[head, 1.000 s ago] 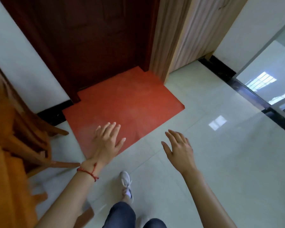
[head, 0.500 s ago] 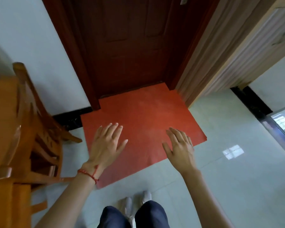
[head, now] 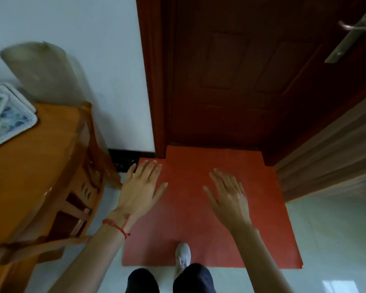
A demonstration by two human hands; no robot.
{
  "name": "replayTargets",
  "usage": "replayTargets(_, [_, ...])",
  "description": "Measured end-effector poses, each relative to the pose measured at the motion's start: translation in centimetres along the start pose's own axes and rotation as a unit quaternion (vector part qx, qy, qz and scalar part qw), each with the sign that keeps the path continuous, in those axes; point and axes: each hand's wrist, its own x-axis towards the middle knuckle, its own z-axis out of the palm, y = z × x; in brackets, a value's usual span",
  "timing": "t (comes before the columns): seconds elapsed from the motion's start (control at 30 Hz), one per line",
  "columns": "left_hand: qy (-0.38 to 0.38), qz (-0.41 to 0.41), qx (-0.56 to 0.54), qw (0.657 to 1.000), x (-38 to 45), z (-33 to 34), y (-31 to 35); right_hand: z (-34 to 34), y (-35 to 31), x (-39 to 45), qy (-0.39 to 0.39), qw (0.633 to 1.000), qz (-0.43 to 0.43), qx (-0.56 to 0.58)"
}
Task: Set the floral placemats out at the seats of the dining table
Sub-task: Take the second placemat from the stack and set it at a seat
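Observation:
Floral placemats [head: 7, 117], white with blue and pink flowers, lie overlapped on the orange wooden dining table [head: 32, 166] at the far left edge of the view. My left hand [head: 141, 187], a red string at its wrist, is held out flat with fingers spread, just right of the table's edge and well short of the mats. My right hand [head: 228, 197] is also spread and empty, out over the red doormat [head: 209, 208]. Neither hand touches anything.
A wooden chair [head: 80, 197] is tucked under the table beside my left arm. A dark red door [head: 241, 81] with a metal handle [head: 353, 28] stands ahead. A pale rolled sheet [head: 42, 70] leans on the wall behind the table. My shoe [head: 182, 258] steps on the doormat.
The view has swung left and forward: the door and doormat now lie straight ahead, and the table with the placemats has come into sight. Both hands stay spread and empty.

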Motion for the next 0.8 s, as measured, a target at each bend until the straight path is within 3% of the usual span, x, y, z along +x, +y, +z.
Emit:
replayTargets(0.33, [0.033, -0.117, -0.004, 0.993, 4.4, -2.7, -4.0, 3.8, -1.6, 11.5, -0.016, 0.993, -0.110, 0.036])
replayTargets(0.8, [0.055, -0.166, 0.007, 0.985, 11.6, -5.2, -15.6, 8.7, -10.5, 25.5, 0.010, 0.985, -0.169, 0.046])
